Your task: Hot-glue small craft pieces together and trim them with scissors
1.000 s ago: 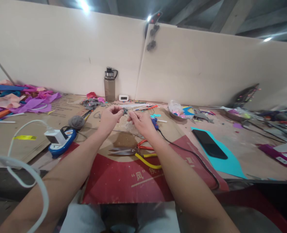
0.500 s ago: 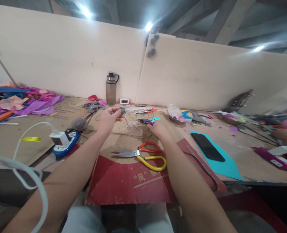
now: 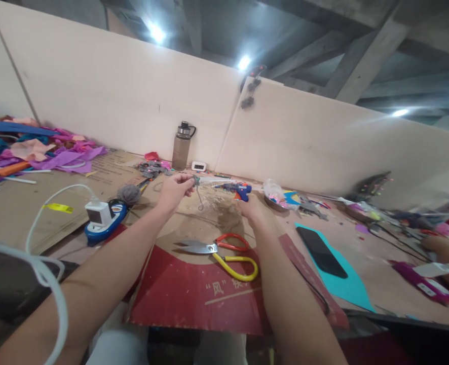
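My left hand [image 3: 178, 191] is closed, thumb and fingers pinching a small grey-green piece with a thin curled wire [image 3: 200, 200] hanging below it. What the piece is exactly is too small to tell. My right hand [image 3: 247, 205] grips a blue and orange hot glue gun [image 3: 242, 191], its nozzle pointing left toward the left hand. Between my forearms lie scissors [image 3: 213, 248] with one red and one yellow handle, blades to the left. They rest on a red and brown cardboard sheet [image 3: 179, 299].
A bottle [image 3: 181, 149] stands by the partition. Left are a blue power strip [image 3: 105, 225], a grey yarn ball [image 3: 128, 193] and coloured scraps [image 3: 65, 157]. Right are a bowl of bits [image 3: 275, 200], a phone [image 3: 321, 251] on turquoise sheet and another person's arm [image 3: 445, 253].
My right hand has raised the glue gun a little, and more of its blue and orange body shows. My left hand keeps its pinch. The whole view has tilted and shifted slightly.
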A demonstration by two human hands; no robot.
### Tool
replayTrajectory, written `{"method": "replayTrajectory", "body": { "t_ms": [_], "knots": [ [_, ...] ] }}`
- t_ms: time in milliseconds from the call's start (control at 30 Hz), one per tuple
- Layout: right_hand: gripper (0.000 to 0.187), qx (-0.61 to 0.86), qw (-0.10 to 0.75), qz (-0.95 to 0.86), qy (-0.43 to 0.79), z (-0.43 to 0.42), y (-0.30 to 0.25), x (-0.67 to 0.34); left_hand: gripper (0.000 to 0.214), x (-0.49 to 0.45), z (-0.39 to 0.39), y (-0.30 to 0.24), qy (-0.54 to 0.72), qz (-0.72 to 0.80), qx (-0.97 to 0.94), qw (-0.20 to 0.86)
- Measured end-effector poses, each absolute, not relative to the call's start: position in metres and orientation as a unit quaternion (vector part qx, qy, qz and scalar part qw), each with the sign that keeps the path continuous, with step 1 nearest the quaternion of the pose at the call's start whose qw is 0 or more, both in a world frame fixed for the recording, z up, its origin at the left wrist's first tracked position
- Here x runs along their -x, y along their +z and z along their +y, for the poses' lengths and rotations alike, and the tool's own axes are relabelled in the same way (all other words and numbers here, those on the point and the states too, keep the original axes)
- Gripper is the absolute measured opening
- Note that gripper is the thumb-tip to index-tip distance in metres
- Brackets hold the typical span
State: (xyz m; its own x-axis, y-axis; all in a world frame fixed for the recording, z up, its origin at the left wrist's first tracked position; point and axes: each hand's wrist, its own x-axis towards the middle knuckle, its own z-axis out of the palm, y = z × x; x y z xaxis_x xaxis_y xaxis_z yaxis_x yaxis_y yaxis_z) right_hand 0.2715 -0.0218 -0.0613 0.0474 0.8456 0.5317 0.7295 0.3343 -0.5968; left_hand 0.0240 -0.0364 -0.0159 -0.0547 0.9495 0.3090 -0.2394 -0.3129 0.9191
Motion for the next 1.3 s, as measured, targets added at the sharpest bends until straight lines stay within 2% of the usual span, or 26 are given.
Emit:
{"method": "replayTrajectory", "body": {
  "t_ms": [67,167,233,300,400,667,967,1300],
  "knots": [
    [0.031,0.58,0.48,-0.65,0.104,-0.024,-0.051,-0.257,0.021,-0.024,-0.036,-0.017,0.633,0.353,-0.505,0.469],
    [0.043,0.481,0.584,-0.599,0.261,-0.039,-0.03,-0.229,0.022,-0.022,-0.035,-0.017,0.641,0.355,-0.5,0.462],
    [0.043,0.419,0.595,-0.613,0.308,-0.053,-0.018,-0.215,0.023,-0.021,-0.034,-0.017,0.646,0.355,-0.498,0.456],
    [0.044,0.406,0.566,-0.641,0.322,-0.065,-0.01,-0.207,0.024,-0.02,-0.032,-0.017,0.652,0.356,-0.496,0.45],
    [0.044,0.435,0.528,-0.668,0.294,-0.075,-0.007,-0.203,0.022,-0.018,-0.031,-0.017,0.661,0.349,-0.497,0.441],
    [0.043,0.45,0.514,-0.705,0.191,-0.077,-0.005,-0.202,0.018,-0.016,-0.032,-0.017,0.674,0.335,-0.496,0.433],
    [0.049,0.46,0.512,-0.707,0.166,-0.075,-0.007,-0.204,0.018,-0.018,-0.035,-0.015,0.67,0.329,-0.507,0.431],
    [0.046,0.445,0.518,-0.719,0.131,-0.072,-0.01,-0.205,0.022,-0.018,-0.031,-0.017,0.677,0.335,-0.502,0.422]
  ]
}}
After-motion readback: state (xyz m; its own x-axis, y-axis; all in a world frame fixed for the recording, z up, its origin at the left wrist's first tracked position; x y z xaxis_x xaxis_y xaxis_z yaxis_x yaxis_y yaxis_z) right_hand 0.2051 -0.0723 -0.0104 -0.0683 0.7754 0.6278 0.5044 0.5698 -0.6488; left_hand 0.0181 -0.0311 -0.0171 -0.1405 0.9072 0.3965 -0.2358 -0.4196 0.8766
